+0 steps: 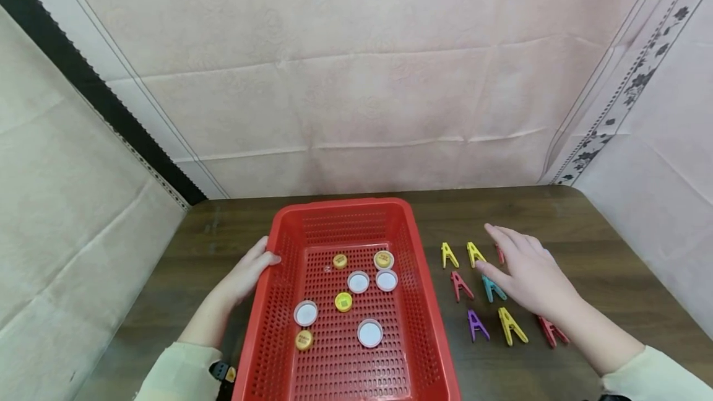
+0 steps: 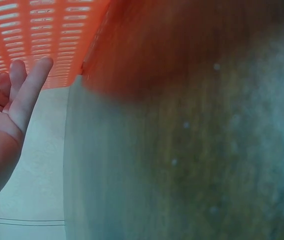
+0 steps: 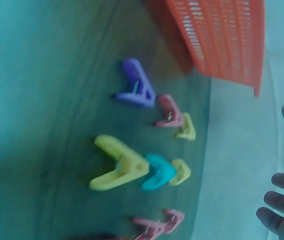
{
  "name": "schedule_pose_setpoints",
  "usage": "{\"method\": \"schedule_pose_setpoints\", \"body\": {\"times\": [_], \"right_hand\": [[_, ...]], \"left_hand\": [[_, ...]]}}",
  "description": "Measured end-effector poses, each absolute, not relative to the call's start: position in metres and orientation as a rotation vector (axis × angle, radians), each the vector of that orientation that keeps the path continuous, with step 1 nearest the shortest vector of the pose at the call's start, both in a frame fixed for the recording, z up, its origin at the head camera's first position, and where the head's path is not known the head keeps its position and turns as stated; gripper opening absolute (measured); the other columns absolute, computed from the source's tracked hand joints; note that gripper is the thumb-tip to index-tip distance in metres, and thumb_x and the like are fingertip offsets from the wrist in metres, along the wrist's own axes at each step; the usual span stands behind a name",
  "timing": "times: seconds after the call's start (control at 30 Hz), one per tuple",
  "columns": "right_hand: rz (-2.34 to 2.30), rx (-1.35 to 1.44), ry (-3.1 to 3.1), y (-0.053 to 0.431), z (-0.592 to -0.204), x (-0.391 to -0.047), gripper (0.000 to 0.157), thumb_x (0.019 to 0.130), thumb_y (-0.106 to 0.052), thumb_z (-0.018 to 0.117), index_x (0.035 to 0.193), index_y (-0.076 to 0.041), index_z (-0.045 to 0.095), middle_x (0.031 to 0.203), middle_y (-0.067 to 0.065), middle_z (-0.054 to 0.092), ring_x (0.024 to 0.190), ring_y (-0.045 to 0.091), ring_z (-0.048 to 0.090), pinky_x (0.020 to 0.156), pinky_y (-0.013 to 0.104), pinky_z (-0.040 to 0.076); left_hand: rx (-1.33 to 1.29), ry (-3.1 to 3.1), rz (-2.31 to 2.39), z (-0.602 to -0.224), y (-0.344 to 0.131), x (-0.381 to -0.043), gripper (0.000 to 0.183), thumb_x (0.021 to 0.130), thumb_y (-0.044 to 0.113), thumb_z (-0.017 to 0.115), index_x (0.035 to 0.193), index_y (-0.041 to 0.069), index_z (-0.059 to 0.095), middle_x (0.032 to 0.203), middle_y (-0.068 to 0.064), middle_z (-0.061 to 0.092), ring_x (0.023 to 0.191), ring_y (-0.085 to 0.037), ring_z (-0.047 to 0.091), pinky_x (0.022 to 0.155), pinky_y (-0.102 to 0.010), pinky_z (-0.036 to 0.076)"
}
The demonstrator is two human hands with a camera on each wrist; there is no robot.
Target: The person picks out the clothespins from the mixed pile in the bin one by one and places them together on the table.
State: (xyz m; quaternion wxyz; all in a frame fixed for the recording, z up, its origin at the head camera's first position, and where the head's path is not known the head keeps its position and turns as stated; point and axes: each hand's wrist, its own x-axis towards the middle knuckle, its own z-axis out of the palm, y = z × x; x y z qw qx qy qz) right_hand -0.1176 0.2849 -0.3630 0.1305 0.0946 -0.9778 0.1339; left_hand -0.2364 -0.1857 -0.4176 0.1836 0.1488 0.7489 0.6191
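Note:
My left hand [image 1: 245,274] grips the left rim of a red plastic basket [image 1: 431,320], thumb over the edge. In the left wrist view, its fingers [image 2: 29,90] lie along the basket's slotted outer wall. Inside the basket lie several white discs [image 1: 306,313] and small yellow round pieces [image 1: 343,302]; one yellow piece rests on a disc at the right. My right hand [image 1: 535,274] hovers with fingers spread and nothing held, over clothespins on the table. Beneath or near it are a blue clothespin [image 1: 492,289], a purple clothespin [image 1: 477,325], yellow clothespins [image 1: 511,327] and red ones [image 1: 461,286].
The brown wooden table [image 1: 234,221] carries the basket, with the clothespins loosely grouped at its right. Pale cloth [image 1: 362,98] hangs behind the table's far edge and along both sides. A dark strip [image 1: 106,91] runs down the left cloth.

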Motion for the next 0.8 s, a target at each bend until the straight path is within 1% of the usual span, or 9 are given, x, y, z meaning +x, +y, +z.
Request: {"method": "schedule_pose_setpoints", "body": {"times": [0.17, 0.43, 0.6, 0.8], "right_hand": [[0.366, 0.230, -2.846, 0.295, -0.369, -0.114, 0.069, 0.088, -0.046, 0.059, 0.139, -0.004, 0.039, 0.135, 0.021, 0.043, 0.115, 0.050, 0.039, 0.087, 0.068, 0.033], [0.240, 0.173, -2.847, 0.306, -0.379, -0.113, 0.069, 0.088, -0.049, 0.057, 0.140, -0.007, 0.039, 0.136, 0.021, 0.042, 0.112, 0.051, 0.039, 0.077, 0.069, 0.036], [0.202, 0.124, -2.882, 0.311, -0.382, -0.110, 0.072, 0.088, -0.054, 0.054, 0.141, -0.008, 0.038, 0.138, 0.022, 0.040, 0.115, 0.051, 0.038, 0.077, 0.070, 0.036], [0.196, 0.089, -2.900, 0.318, -0.390, -0.104, 0.074, 0.087, -0.055, 0.055, 0.141, -0.008, 0.037, 0.138, 0.024, 0.038, 0.117, 0.051, 0.036, 0.076, 0.071, 0.036]], "left_hand": [[0.424, 2.101, 1.754, -0.418, -0.189, -0.237, 0.032, 0.092, 0.009, 0.043, 0.120, 0.000, 0.034, 0.100, -0.028, 0.056, 0.077, -0.035, 0.067, 0.065, -0.051, 0.056], [0.439, 2.100, 1.778, -0.417, -0.188, -0.234, 0.035, 0.093, 0.011, 0.042, 0.123, -0.002, 0.032, 0.101, -0.028, 0.056, 0.078, -0.031, 0.067, 0.066, -0.049, 0.057], [0.437, 2.127, 1.778, -0.418, -0.187, -0.234, 0.032, 0.094, 0.012, 0.042, 0.120, -0.004, 0.032, 0.099, -0.028, 0.056, 0.077, -0.032, 0.067, 0.065, -0.047, 0.057], [0.408, 2.148, 1.788, -0.419, -0.185, -0.235, 0.029, 0.095, 0.014, 0.043, 0.116, -0.004, 0.033, 0.096, -0.026, 0.058, 0.074, -0.030, 0.067, 0.064, -0.047, 0.057]]}}
